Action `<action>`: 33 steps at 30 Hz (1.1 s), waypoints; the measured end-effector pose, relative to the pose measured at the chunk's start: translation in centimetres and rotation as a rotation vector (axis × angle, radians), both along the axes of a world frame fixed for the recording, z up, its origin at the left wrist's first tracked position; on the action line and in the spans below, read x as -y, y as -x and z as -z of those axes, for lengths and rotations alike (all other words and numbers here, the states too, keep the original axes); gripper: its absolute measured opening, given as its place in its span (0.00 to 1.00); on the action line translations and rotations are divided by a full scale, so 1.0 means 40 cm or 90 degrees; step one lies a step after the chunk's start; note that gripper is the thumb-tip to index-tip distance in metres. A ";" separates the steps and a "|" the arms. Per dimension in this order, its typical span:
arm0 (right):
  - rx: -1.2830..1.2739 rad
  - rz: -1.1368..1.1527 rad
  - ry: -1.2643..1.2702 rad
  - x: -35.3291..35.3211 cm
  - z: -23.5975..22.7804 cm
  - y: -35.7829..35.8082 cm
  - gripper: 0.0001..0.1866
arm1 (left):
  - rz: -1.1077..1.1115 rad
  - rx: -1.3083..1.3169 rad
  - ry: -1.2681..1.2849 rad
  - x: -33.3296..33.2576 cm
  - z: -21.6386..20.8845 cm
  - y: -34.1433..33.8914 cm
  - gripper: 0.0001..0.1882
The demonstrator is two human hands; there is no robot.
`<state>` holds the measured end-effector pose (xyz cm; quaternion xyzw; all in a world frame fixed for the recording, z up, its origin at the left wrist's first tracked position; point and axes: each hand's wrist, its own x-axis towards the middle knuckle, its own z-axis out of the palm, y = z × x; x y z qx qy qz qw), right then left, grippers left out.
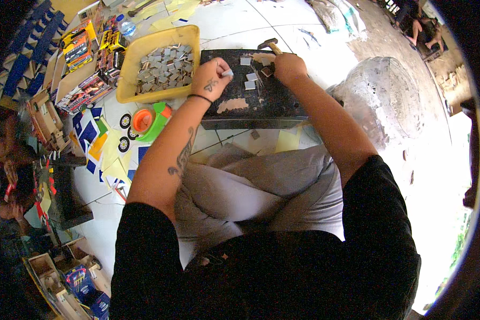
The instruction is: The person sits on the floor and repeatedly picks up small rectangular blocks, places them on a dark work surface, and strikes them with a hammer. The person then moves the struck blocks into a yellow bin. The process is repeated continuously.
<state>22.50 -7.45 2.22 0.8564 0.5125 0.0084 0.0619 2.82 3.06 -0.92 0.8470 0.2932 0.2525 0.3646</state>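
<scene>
My left hand (209, 81) is over the left side of a low black bench (277, 109), its fingers pinched on a small pale grey square piece (227, 73). My right hand (290, 68), at the bench's far right, is closed round the handle of a hammer (269, 44); the head shows beyond my fist. Between my hands several small grey and brown squares lie on the bench, among them a pale square (245, 61). Thin slivers, perhaps nails, lie beside them. Left of my left hand stands a yellow plastic tub (124, 92) holding many similar pieces.
Left of the bench are a green and orange container (153, 124), small black wheels (124, 144) and paper scraps (112, 160). Wooden toy trucks (77, 50) and a water bottle (126, 25) stand farther off. A bulky translucent bag (381, 101) sits at right. Other people work at far left.
</scene>
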 end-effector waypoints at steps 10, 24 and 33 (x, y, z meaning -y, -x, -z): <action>-0.906 0.252 -0.387 0.145 0.037 0.047 0.09 | -0.071 0.104 0.058 0.213 0.034 0.058 0.09; -0.776 -0.032 -0.400 0.111 0.081 0.114 0.03 | -0.042 0.060 -0.218 0.173 0.038 0.034 0.08; -0.553 -0.181 -0.464 0.103 0.066 0.158 0.05 | -0.027 0.007 -0.128 0.157 0.039 0.038 0.11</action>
